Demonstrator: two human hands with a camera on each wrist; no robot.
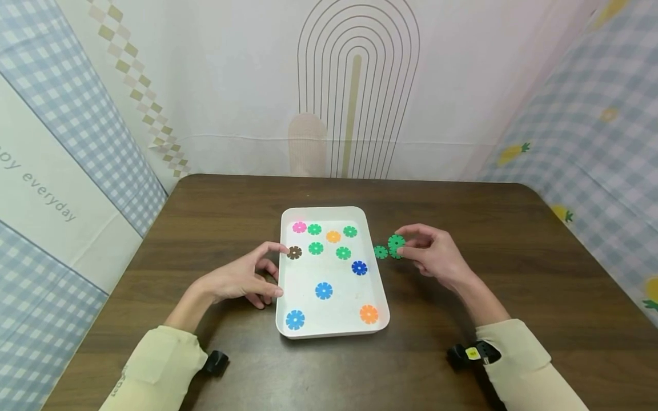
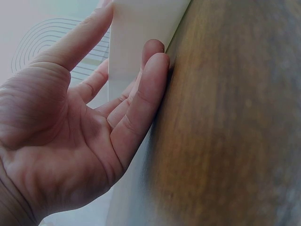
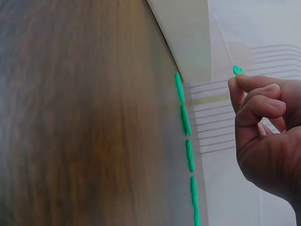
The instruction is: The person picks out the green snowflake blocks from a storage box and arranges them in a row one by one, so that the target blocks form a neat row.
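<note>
Facing a white cloth [image 1: 231,80] printed with thin nested arches, and blue-checked cloth [image 1: 67,63] at either side; working over a dark wooden table [image 1: 247,365] in pale sleeves [image 1: 159,359], wearing a black device [image 1: 216,363] at each wrist; resting the left hand [image 1: 239,278] on the left rim of a white tray [image 1: 336,317], spreading thumb and index finger apart along it, curving the other fingers loosely outside the wall; pointing the index fingertip right at a brown disc [image 1: 295,255], not making clear whether touching it; pinching a green notched disc [image 1: 396,238] by its edge between thumb and fingertips of the right hand [image 1: 432,254], holding it raised to the right of the tray; showing, in the right wrist view, a row of four green discs [image 3: 190,156] on the table beside the tray, lying close end to end; bearing inside the tray, lying apart, a pink disc [image 1: 296,228], four more green ones [image 1: 312,231], two orange discs [image 1: 365,315], a dark blue disc [image 1: 357,269] and two light blue discs [image 1: 320,292].
</note>
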